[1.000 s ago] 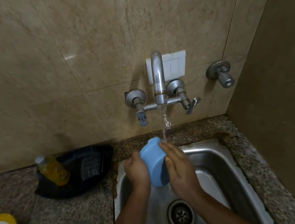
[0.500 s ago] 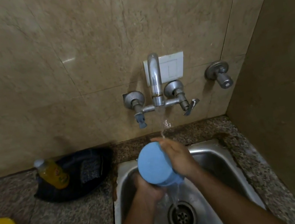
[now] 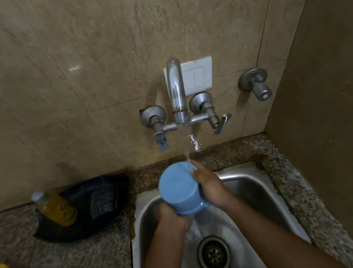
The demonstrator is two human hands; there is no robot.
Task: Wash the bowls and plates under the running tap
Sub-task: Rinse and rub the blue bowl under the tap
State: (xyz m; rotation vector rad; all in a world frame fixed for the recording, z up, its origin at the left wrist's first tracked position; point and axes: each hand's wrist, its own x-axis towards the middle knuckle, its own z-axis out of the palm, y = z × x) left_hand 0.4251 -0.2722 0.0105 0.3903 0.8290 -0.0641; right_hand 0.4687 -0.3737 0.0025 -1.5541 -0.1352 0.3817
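Blue bowl (image 3: 179, 189) rinsed under the tap (image 3: 176, 91) in a tiled corner.
Both hands' fingers curled round it above the steel sink (image 3: 246, 183); speckled granite worktop (image 3: 59, 265) at nine o'clock carried a yellow bottle (image 3: 56, 209).

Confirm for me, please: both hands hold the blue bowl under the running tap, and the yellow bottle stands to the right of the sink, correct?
Not quite. The head view shows the yellow bottle on the counter to the left of the sink, not the right. The rest stands: the left hand and right hand hold the blue bowl under the running tap.
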